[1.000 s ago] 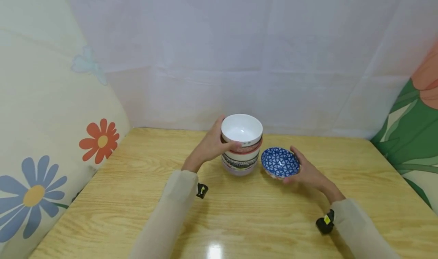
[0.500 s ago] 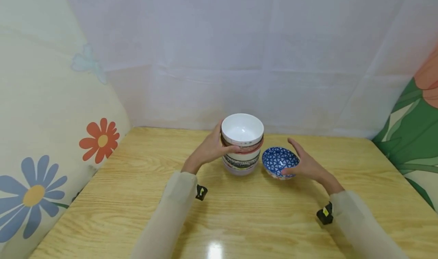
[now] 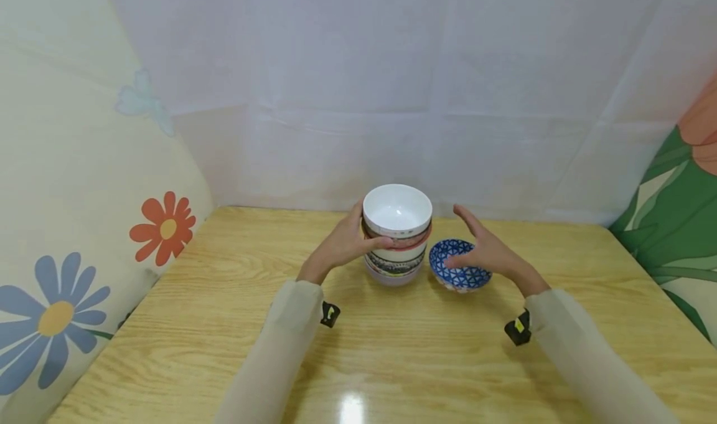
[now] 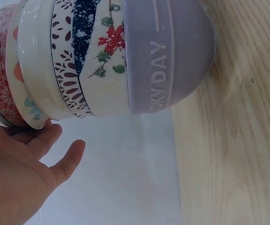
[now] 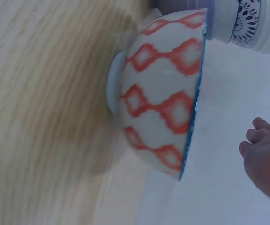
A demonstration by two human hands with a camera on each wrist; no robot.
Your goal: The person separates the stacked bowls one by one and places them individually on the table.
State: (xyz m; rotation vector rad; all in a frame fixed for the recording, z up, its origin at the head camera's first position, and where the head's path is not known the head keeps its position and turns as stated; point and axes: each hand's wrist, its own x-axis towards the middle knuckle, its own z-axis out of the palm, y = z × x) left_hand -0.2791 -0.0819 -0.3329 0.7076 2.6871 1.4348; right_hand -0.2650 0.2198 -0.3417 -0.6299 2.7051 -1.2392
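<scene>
A stack of several bowls (image 3: 395,256) stands near the back of the table, a bowl with a plain white inside (image 3: 396,207) on top. My left hand (image 3: 344,240) grips the upper bowls from the left, thumb in front and fingers mostly hidden behind. In the left wrist view, the lowest is a lavender bowl (image 4: 172,56) with raised lettering. Close right of the stack sits a smaller bowl (image 3: 462,277), blue-patterned inside and with orange diamonds outside (image 5: 163,93). Over it hovers my right hand (image 3: 487,249), thumb and fingers spread, holding nothing.
The wooden table (image 3: 392,355) reaches back to a pale hanging cloth (image 3: 347,113). Flower-printed cloths (image 3: 67,193) flank it on the left and right. Each wrist wears a small black device (image 3: 518,328).
My right hand has let go of the blue-patterned bowl's rim, then risen and moved left over it. The bowl stays on the table. My left hand keeps its grip on the stack.
</scene>
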